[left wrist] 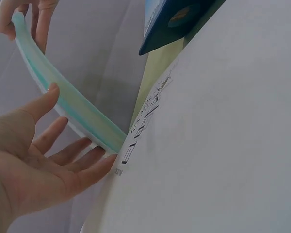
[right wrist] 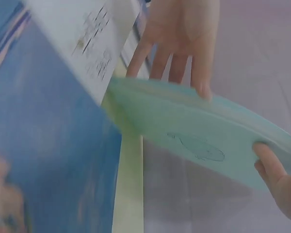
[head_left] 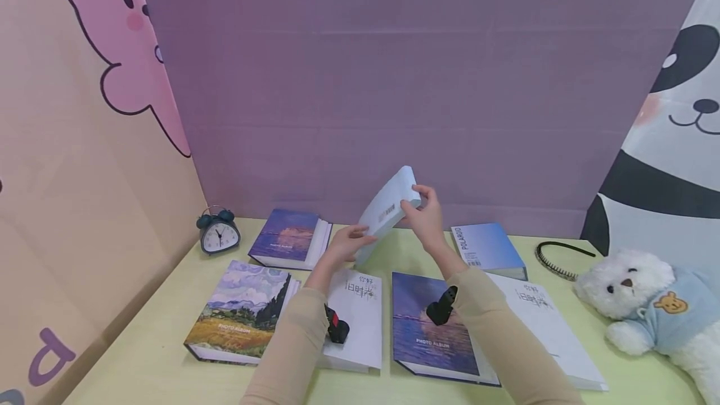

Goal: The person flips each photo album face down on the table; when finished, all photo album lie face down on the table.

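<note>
A thin pale blue-green album (head_left: 387,202) is held tilted above the back of the table, its right end higher. My left hand (head_left: 344,245) pinches its lower left end, thumb on one side and fingers on the other. At the upper right corner, my right hand (head_left: 425,217) grips the album between thumb and fingers. A barcode shows on the face toward me. In the right wrist view, a line drawing of a whale (right wrist: 201,148) appears on the cover. Below the hands lie a white album (head_left: 360,324) and a purple-blue photo album (head_left: 419,311).
At the left are a landscape-cover album (head_left: 242,305), another purple album (head_left: 289,236) and an alarm clock (head_left: 219,233). A blue Polaroid album (head_left: 489,245), a second white album (head_left: 551,324), a headband (head_left: 554,261) and a teddy bear (head_left: 647,305) lie right. Purple cloth (head_left: 394,80) hangs behind.
</note>
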Motion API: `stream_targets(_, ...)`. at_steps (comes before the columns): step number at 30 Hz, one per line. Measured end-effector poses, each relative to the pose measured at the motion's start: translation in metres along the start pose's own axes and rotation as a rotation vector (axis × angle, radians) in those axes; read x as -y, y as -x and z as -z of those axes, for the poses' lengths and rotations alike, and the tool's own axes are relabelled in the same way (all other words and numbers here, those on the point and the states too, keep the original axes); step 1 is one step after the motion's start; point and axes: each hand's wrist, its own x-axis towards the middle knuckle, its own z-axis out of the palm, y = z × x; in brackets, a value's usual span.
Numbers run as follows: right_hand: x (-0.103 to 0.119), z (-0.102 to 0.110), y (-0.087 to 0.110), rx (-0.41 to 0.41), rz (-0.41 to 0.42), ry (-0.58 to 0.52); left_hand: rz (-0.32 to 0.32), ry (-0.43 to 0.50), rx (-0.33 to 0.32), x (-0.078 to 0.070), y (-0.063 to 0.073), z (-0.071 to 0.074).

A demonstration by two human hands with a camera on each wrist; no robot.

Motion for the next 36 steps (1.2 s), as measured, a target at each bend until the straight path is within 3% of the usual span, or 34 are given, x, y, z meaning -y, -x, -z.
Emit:
stream_targets(9, -0.009, 0.028, 0.001, 0.052, -0.078, 0.222, 0.063, -0.075, 0.037, 0.002, 0.0, 0.002)
stream_targets(21, -0.029, 0.053, 0.008, 0.099, -0.207, 0.336, 0.112, -0.303, 0.157, 0.004, 0.001, 0.01)
stream_targets(24, -0.035, 0.057, 0.01, 0.116, -0.217, 0.392, 0.105, -0.351, 0.161, 0.005, 0.002, 0.01)
stream_targets(36, -0.05, 0.066, 0.019, 0.181, -0.225, 0.636, 0.081, -0.4, 0.204, 0.002, 0.007, 0.005)
